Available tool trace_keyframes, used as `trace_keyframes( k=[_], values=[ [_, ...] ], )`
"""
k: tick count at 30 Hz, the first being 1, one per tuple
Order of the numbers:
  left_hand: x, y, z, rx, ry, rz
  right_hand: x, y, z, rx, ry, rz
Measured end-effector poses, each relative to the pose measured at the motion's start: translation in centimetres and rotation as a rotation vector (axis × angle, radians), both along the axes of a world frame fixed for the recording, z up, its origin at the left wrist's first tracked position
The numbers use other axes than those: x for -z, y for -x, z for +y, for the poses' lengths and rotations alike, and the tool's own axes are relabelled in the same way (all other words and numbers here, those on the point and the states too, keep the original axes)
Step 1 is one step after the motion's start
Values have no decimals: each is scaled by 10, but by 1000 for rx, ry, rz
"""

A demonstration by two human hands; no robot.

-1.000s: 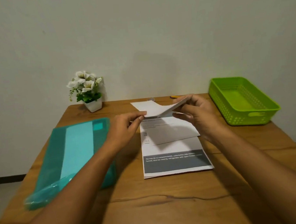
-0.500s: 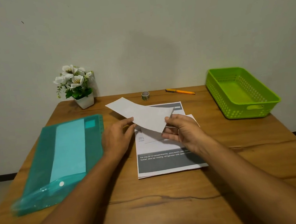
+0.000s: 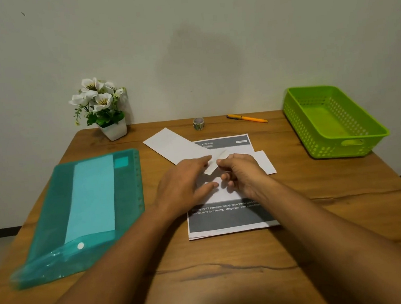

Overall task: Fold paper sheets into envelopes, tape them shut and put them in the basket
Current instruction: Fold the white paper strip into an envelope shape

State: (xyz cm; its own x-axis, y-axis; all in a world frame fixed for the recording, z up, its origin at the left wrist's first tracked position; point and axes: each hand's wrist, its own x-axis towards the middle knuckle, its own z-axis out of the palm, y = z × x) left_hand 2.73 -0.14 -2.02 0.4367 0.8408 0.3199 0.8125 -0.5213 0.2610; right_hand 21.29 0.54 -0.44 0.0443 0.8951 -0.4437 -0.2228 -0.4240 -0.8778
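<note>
White folded paper (image 3: 176, 145) is lying on the printed sheets (image 3: 228, 218); our left hand (image 3: 185, 183) is pressing it with straight fingers; our right hand (image 3: 242, 172) is pinching its end; tape roll (image 3: 198, 123) and green basket (image 3: 330, 149) are waiting unused.

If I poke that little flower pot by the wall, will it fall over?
Maybe. The flower pot is small and narrows toward its base, while the flowers spread wider than it, so a high poke would probably tip it. A low push would more likely slide it on the smooth table. It looks light, though that is a guess.
</note>
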Motion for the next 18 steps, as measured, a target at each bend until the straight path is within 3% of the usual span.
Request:
trace_keyframes(
  k=[6, 10, 12, 18],
  values=[
    [8, -12, 2, -97, -72, -32, -4, -15, -6, -213, -42, -193],
    [13, -15, 2, -145, -33, -64, -3, -38, 4, -313, -349, -913],
    [15, -16, 2, -169, -14, -68, -6, -46, 9, -419, -425, -1174],
    [15, -16, -1, -218, -62, -114, -12, -54, 30, -760, -374, -1381]
  ],
)
